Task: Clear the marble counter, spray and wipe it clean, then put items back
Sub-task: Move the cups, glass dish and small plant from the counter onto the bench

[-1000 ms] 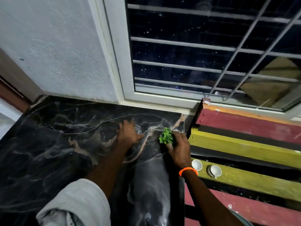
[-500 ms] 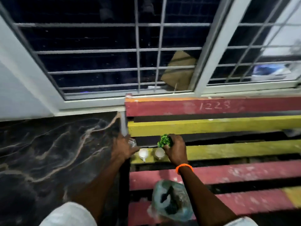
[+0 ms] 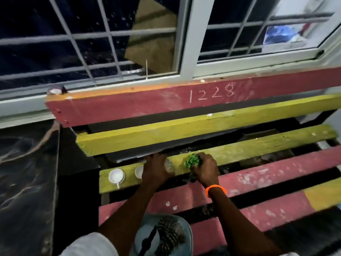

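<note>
Right hand (image 3: 203, 169) grips the plant (image 3: 192, 161) and left hand (image 3: 156, 169) a glass (image 3: 168, 165), both over the yellow slat (image 3: 258, 150), right of the cups (image 3: 116, 176).

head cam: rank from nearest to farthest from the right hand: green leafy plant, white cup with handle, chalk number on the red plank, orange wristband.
1. Small green leafy plant: in the right hand.
2. Orange wristband: on that wrist, just below.
3. White cup with handle: far left on the yellow plank.
4. Chalk number 1228: on the red plank, by the window.

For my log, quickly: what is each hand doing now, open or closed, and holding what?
Left hand: closed on a small clear glass item.
Right hand: closed on the small green plant.
</note>
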